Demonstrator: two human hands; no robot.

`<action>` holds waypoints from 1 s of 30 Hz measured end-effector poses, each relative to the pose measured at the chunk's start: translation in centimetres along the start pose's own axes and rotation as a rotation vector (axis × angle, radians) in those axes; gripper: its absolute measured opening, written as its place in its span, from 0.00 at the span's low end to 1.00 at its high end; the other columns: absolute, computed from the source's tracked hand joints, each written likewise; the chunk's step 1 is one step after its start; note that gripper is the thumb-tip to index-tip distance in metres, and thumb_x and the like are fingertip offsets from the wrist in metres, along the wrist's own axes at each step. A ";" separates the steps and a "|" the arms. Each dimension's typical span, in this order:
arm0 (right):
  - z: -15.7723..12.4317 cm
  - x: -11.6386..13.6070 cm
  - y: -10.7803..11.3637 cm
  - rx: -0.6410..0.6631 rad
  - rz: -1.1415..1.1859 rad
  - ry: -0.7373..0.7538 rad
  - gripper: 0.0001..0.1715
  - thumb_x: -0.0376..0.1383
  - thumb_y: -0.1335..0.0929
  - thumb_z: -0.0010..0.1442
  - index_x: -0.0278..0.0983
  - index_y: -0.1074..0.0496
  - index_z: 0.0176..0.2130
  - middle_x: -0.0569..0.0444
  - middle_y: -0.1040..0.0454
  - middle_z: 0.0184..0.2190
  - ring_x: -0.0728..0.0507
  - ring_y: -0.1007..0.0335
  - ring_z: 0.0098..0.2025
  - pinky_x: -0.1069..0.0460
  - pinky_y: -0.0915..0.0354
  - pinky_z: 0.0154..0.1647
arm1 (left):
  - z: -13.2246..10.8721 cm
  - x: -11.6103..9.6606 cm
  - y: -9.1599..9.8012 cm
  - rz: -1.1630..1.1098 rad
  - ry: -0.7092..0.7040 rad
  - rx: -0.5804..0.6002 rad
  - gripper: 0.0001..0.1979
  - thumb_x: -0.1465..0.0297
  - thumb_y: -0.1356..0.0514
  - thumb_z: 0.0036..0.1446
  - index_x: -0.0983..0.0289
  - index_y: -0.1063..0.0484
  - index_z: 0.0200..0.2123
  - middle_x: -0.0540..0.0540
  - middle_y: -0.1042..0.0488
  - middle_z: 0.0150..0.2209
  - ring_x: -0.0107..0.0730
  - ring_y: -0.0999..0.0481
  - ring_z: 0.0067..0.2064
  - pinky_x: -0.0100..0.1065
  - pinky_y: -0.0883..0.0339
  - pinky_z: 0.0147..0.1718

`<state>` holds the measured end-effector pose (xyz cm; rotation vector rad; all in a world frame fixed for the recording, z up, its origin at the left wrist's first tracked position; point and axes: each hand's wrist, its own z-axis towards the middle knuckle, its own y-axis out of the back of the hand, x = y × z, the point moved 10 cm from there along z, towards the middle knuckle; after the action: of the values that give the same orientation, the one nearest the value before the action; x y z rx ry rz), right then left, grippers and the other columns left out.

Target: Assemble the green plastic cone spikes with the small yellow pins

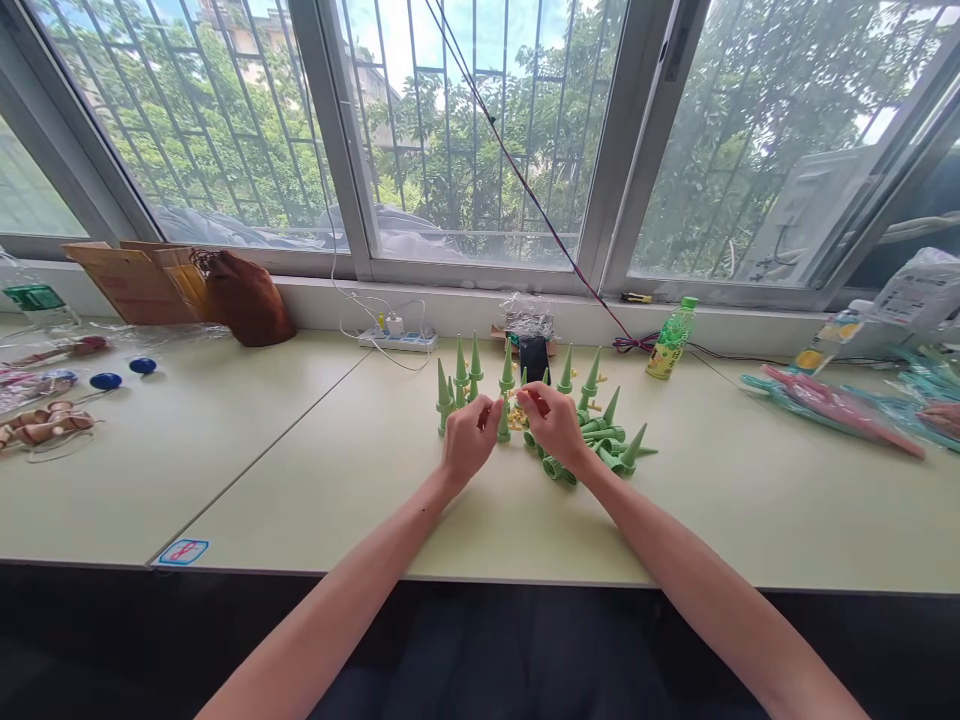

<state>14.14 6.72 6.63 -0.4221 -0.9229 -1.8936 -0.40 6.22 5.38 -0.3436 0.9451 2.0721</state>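
My left hand [471, 436] is closed on a green cone [503, 423], which points up beside its fingertips. Close on its right, my right hand [551, 420] pinches a small yellow piece [522, 392] above the cone. Small yellow pieces [516, 418] lie between and behind the hands. Upright green cones [441, 390] stand to the left and behind, some with yellow parts at their sides. Under and beside my right hand is a pile of green cones [600, 440], most lying on their sides.
A green-capped bottle [672, 340] stands behind at right, and a black object [535, 358] behind the cones. A power strip [397, 340] lies by the wall. Blue balls [106, 381] are at left. Another person's hand [942, 416] shows at far right, near pink and teal strips [840, 405].
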 end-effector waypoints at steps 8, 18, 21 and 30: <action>0.1 -0.4 1.1 -0.116 -0.015 -0.008 0.19 0.45 0.39 0.66 0.36 0.27 0.42 0.48 0.26 0.36 0.48 0.35 0.27 0.52 0.37 0.31 | 0.3 0.0 0.5 -0.038 0.037 -0.048 0.13 0.64 0.47 0.63 0.63 0.32 0.47 0.56 0.28 0.41 0.20 0.36 0.21 0.29 0.34 0.30; 0.1 -0.8 1.0 -0.116 0.001 -0.055 0.14 0.43 0.38 0.64 0.36 0.32 0.43 0.53 0.27 0.32 0.51 0.36 0.21 0.54 0.39 0.26 | 0.1 0.7 -1.9 -0.008 0.053 0.128 0.10 0.64 0.42 0.58 0.64 0.31 0.40 0.56 0.26 0.40 0.26 0.33 0.25 0.32 0.34 0.31; 0.1 -0.8 1.0 -0.113 -0.004 -0.053 0.13 0.43 0.38 0.64 0.36 0.33 0.41 0.54 0.28 0.31 0.51 0.36 0.21 0.54 0.40 0.26 | 0.0 0.8 -2.4 -0.002 0.046 0.172 0.08 0.64 0.43 0.59 0.64 0.32 0.35 0.56 0.25 0.38 0.29 0.31 0.27 0.33 0.35 0.32; 0.2 -1.2 0.4 -0.064 -0.022 -0.054 0.13 0.44 0.38 0.64 0.37 0.33 0.36 0.55 0.28 0.28 0.51 0.38 0.20 0.54 0.41 0.25 | -0.2 1.3 -2.9 -0.045 0.073 0.217 0.07 0.67 0.46 0.61 0.63 0.35 0.32 0.54 0.25 0.35 0.26 0.32 0.24 0.31 0.38 0.28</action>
<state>15.02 7.48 6.15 -0.5058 -0.9076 -1.9439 1.04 7.89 3.07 -0.3241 1.1835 1.9055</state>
